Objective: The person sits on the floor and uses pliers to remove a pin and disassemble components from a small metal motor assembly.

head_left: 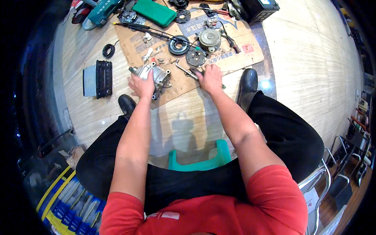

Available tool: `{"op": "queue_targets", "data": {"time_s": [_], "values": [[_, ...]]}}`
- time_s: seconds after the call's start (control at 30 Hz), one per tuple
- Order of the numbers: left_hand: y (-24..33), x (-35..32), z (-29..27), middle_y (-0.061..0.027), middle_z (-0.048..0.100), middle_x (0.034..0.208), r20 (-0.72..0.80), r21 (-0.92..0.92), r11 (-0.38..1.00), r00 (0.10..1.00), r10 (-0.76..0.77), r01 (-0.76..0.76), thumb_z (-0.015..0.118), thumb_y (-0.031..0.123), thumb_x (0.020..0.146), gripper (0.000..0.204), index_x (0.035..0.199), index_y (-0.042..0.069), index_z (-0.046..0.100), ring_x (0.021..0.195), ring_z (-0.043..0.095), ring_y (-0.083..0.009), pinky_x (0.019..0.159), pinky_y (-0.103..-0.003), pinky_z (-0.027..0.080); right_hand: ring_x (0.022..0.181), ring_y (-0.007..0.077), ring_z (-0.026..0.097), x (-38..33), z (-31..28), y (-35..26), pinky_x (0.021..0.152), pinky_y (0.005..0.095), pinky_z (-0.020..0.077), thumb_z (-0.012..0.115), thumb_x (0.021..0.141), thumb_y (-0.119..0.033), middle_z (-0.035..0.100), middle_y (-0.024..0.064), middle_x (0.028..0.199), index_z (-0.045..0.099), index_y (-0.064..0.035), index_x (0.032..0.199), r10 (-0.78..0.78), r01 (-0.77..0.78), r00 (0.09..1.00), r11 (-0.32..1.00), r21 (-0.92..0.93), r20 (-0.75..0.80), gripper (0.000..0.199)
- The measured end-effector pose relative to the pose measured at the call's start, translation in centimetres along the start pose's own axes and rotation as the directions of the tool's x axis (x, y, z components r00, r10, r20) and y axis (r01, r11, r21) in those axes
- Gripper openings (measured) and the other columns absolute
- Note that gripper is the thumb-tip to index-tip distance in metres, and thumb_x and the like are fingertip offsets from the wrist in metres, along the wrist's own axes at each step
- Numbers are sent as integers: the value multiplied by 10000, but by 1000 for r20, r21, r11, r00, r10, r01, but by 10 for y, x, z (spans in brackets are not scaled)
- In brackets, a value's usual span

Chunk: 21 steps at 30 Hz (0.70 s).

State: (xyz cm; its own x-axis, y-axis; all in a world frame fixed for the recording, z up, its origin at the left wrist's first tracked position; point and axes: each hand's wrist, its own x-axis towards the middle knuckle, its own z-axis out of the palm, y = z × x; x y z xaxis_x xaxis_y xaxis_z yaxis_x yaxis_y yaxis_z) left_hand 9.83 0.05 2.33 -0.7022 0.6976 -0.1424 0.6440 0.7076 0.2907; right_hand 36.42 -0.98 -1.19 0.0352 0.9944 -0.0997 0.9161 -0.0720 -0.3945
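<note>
On the near left of the cardboard, my left hand (pixel 143 84) grips a silver cast-metal housing (pixel 156 75) with bolt lugs, thumb across its top and fingers along its left side. My right hand (pixel 211 80) is down at the cardboard's near edge, its fingers curled over a dark-handled tool; the tool's kind is mostly hidden. A bent metal wrench (pixel 185 70) lies just left of those fingers. Beyond that hand rests a round dark disc (pixel 196 57) with holes. A black ring-shaped pulley (pixel 179 45) and a round metal part with a hose (pixel 210 38) lie farther back.
Flattened cardboard (pixel 231 62) covers the floor ahead. A green case (pixel 155 12), a green power tool (pixel 102 14) and a black battery (pixel 259 9) stand at the back. To the left are a car radio unit (pixel 103 79) and a black ring (pixel 108 50). A green stool (pixel 200 163) is below me.
</note>
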Motion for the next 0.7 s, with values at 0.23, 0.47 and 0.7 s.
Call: {"op": "queue_targets", "data": {"time_s": [0.23, 0.47, 0.7], "values": [[-30, 59, 11, -202, 686, 1135, 172, -333, 943, 984, 52, 8, 606, 524, 902, 586, 1258, 58, 594, 1113, 624, -384, 981, -431, 458, 1093, 323, 527, -54, 4, 53, 910, 460, 450, 777, 787, -327, 547, 141, 1109, 477, -64, 1277, 150, -108, 953, 980, -170, 263, 632], [-77, 97, 28, -205, 557, 1353, 340, -489, 795, 918, -204, 358, 376, 474, 1028, 558, 1361, 50, 522, 1232, 550, -330, 1014, -434, 433, 1130, 350, 496, -56, 2, 68, 948, 458, 449, 746, 818, -230, 510, 170, 1162, 443, -48, 1274, 113, -99, 984, 990, -102, 141, 577], [-101, 123, 45, -158, 507, 1402, 549, -626, 507, 796, -254, 593, 351, 514, 1030, 603, 1438, 78, 427, 1225, 537, -319, 1024, -472, 426, 1196, 333, 478, -56, -2, 70, 982, 477, 391, 648, 868, -234, 508, 162, 1243, 488, -55, 1261, 258, -244, 966, 933, -265, 18, 461]]}}
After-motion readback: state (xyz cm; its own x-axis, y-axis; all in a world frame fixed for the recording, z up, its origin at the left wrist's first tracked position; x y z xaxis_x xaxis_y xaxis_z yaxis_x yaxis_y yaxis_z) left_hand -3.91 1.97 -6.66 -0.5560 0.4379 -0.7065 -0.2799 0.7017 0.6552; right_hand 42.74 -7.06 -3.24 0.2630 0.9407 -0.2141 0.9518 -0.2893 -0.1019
